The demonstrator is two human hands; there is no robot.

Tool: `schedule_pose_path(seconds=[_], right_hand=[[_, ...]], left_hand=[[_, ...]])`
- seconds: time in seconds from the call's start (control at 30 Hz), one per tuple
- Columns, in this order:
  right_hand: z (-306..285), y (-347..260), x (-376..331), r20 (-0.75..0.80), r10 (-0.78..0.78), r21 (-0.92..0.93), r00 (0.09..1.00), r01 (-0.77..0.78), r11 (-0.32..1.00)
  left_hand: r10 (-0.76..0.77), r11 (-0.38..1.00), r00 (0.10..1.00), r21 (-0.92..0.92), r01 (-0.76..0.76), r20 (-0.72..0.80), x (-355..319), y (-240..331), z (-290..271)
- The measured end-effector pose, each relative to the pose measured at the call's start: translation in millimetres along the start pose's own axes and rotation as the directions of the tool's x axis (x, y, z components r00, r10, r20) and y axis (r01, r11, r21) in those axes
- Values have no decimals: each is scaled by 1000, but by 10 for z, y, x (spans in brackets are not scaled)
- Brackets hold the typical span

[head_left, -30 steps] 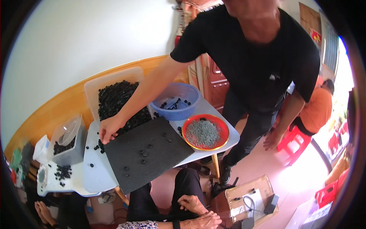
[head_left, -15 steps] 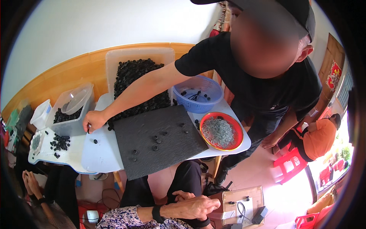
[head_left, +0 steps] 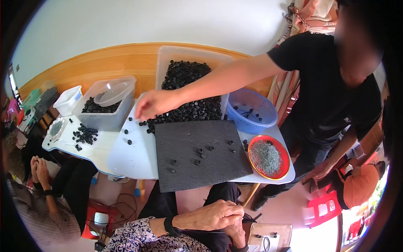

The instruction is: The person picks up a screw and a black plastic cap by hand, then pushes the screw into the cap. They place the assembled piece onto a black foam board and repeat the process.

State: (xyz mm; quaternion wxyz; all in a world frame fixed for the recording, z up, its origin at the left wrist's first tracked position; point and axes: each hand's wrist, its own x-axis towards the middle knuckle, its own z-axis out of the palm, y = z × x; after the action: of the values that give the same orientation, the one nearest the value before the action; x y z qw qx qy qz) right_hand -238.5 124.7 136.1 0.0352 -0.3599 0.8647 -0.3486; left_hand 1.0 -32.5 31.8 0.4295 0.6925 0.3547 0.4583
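Observation:
My left hand (head_left: pixel 217 215) and my right hand (head_left: pixel 235 232) are clasped together above my lap, just below the near edge of the table. The fingers of both are closed, and part of the right hand is hidden behind the left. No object shows in either. Nearest to them lies a dark grey mat (head_left: pixel 184 143), with several small black round caps (head_left: pixel 203 155) scattered over it. Right of the mat stands a red bowl (head_left: pixel 285 158) full of thin silvery metal pieces (head_left: pixel 267 158).
A co-worker's hand (head_left: pixel 157 105) reaches across a clear bin (head_left: pixel 168 54) heaped with black caps. Behind the bowl sits a blue basket (head_left: pixel 256 126). At left are another clear box (head_left: pixel 90 115), a cap pile (head_left: pixel 85 134) and another person's clasped hands (head_left: pixel 40 171). A cardboard box (head_left: pixel 279 230) lies at lower right.
My hands have come together into a clasp. The co-worker's hand has lifted off the table, with more loose caps now below it. The whole view has shifted.

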Motion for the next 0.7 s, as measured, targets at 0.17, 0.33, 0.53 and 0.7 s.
schedule_pose_path(seconds=[0.17, 0.33, 0.53, 0.7], right_hand=[[1317, -653, -788, -341, 191, -74, 921, -229, 971], [2162, -1387, -1900, -685, 404, -23, 606, -573, 819], [2377, -1214, -2219, -745, 463, 23, 479, -676, 736], [2177, -1087, -2157, -783, 534, 247, 318, -629, 737]], left_hand=[[133, 978, 966, 186, -91, -223, -279, 46, -220], [48, 995, 965, 102, -22, -259, -262, 38, -245], [31, 994, 955, 106, 0, -294, -213, 66, -355], [-29, 989, 949, 129, 73, -315, -223, 48, -397]])
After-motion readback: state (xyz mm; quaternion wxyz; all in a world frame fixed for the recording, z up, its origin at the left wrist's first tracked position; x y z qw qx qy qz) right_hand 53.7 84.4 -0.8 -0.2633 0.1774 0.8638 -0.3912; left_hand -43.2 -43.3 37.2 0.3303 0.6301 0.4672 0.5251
